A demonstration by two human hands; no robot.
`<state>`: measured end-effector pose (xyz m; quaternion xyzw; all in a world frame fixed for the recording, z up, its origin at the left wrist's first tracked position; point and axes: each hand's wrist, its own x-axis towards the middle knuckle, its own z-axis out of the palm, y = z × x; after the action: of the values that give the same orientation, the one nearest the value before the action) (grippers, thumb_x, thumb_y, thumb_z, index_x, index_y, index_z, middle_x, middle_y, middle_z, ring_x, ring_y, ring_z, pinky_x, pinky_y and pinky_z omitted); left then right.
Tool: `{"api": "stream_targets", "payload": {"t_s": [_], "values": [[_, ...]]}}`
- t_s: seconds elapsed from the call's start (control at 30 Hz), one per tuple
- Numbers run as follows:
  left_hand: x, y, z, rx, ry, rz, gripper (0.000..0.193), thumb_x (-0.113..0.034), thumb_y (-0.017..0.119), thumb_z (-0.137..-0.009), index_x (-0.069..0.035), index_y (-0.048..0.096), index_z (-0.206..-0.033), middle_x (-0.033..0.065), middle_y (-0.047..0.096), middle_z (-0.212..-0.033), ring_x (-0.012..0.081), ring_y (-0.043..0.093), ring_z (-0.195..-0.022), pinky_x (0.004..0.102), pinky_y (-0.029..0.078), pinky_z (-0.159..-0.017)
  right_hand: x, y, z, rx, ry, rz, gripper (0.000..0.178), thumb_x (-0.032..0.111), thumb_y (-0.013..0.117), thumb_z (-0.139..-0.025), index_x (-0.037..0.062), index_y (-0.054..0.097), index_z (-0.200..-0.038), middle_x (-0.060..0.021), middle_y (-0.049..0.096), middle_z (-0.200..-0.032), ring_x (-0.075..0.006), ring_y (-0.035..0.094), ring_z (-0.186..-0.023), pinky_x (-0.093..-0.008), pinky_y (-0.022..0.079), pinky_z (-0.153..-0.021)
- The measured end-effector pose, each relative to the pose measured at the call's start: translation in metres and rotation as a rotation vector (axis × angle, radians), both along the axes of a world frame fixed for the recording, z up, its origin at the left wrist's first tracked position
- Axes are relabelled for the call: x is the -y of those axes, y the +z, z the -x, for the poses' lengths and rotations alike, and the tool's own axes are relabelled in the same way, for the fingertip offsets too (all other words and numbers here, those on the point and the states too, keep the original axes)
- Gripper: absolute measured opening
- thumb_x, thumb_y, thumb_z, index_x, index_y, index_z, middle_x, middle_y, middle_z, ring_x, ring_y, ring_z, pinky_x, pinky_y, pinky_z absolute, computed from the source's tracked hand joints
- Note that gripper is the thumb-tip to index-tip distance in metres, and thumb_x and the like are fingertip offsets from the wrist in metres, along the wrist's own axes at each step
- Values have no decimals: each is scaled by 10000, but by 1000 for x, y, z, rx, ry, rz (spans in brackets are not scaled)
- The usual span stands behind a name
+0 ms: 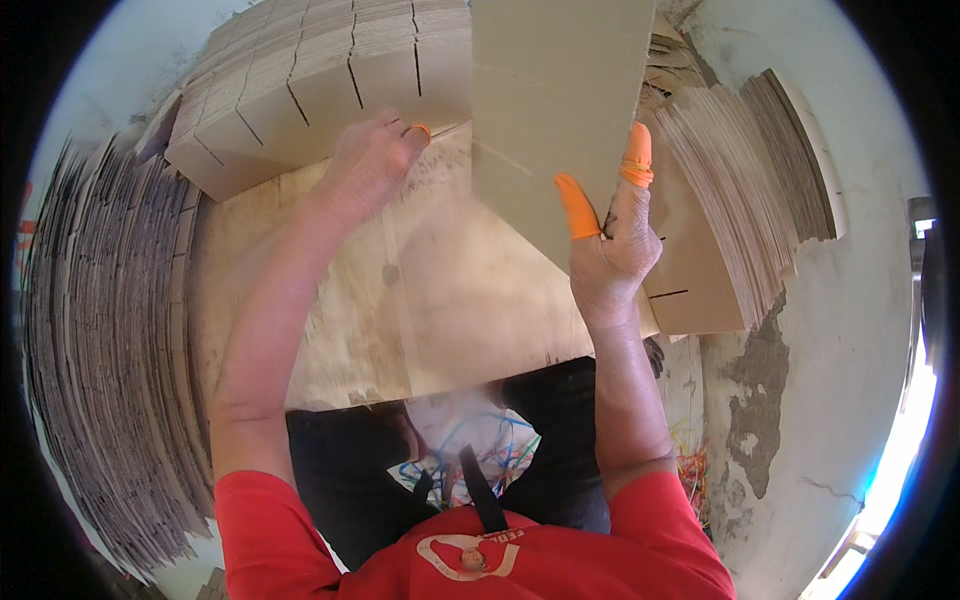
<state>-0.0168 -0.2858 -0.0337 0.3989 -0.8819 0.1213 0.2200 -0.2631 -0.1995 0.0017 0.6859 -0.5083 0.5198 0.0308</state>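
Note:
A plain cardboard sheet [560, 110] stands raised in front of me, in the grip of my right hand [615, 240]. Orange finger covers are on the thumb and a finger of that hand, which pinch the sheet's right side. My left hand [380, 158] is closed, its fingers curled by the front face of a stack of slotted cardboard pieces [330, 85]. An orange cover shows at one of its fingertips; whatever those fingers hold, if anything, is hidden. Beneath both hands lies a wooden board [460, 290].
Tall piles of cardboard [110, 350] line the left side. More slotted cardboard [715, 200] stands at the right, before a wall [830, 380] with peeling paint. Below the board, tangled coloured strands [505, 450] show between my legs.

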Motion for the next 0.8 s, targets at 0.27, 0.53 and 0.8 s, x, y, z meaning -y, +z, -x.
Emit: {"api": "stream_targets", "payload": {"t_s": [0.27, 0.53, 0.8], "values": [[-16, 6, 9, 28, 27, -50, 90, -12, 631, -699, -25, 583, -774, 88, 589, -734, 254, 587, -813, 376, 513, -621, -6, 4, 4, -69, -36, 54, 756, 23, 763, -806, 6, 382, -1459, -131, 706, -1041, -169, 667, -687, -252, 534, -636], [-24, 6, 10, 45, -39, -21, 114, -20, 633, -719, -21, 606, -831, 95, 580, -738, 252, 587, -780, 373, 505, -616, -6, 8, 7, 12, -30, -52, 762, 22, 743, -825, 64, 363, -1484, -127, 707, -993, -151, 631, -615, -262, 524, -591], [-35, 13, 25, 53, -100, 5, 104, -29, 639, -716, -18, 610, -815, 76, 605, -751, 223, 592, -816, 339, 527, -673, -1, -4, 7, -64, 28, 22, 767, 20, 768, -803, 74, 395, -1471, -72, 680, -1181, -49, 473, -616, -163, 437, -579]]}}
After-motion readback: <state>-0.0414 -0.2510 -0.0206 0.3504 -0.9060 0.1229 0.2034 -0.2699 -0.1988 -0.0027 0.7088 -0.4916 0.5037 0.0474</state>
